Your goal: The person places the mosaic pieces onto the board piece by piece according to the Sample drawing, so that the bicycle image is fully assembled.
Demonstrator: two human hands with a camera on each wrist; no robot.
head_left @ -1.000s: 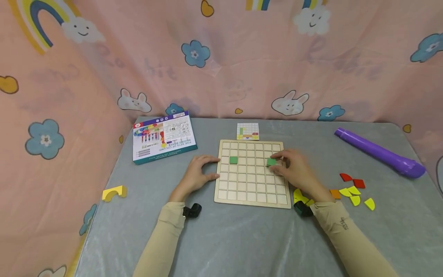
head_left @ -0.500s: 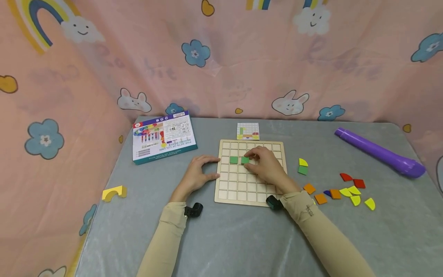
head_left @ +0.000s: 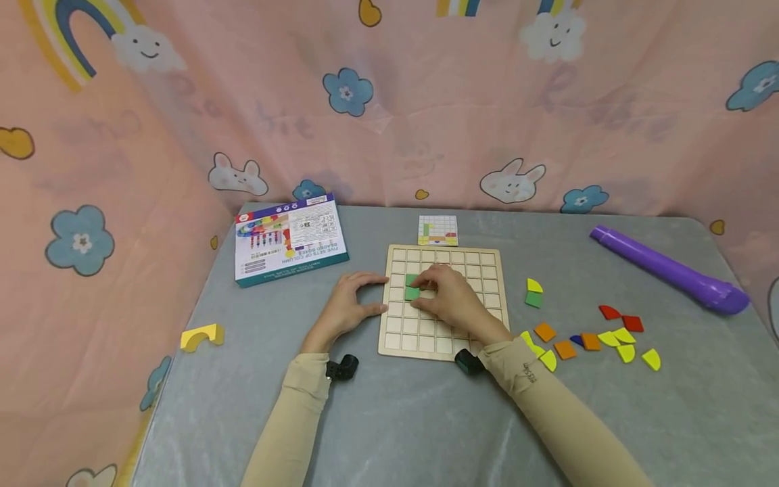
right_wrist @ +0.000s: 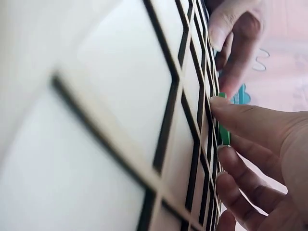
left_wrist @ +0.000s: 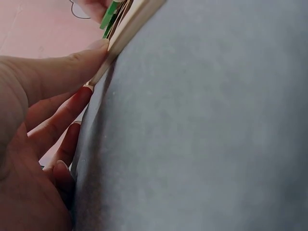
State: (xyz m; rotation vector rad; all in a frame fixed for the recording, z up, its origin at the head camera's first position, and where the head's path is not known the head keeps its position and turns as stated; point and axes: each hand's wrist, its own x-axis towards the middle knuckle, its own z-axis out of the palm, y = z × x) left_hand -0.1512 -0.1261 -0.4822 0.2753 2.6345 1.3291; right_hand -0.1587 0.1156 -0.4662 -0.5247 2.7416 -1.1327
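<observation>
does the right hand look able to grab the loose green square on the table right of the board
Probably not straight away: the right hand pinches another green square at the board. Otherwise the way looks free; nothing covers the loose green square lying to the hand's right.

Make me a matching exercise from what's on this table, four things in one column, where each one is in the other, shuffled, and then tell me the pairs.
Things:
1. left hand
2. right hand
3. small pattern card
4. purple tube

Places:
A. just beyond the far edge of the grid board
B. pinching a green tile over the board
C. toward the right side of the table
D. at the board's left edge

Pairs: 1-D, 2-B, 3-A, 4-C
</observation>
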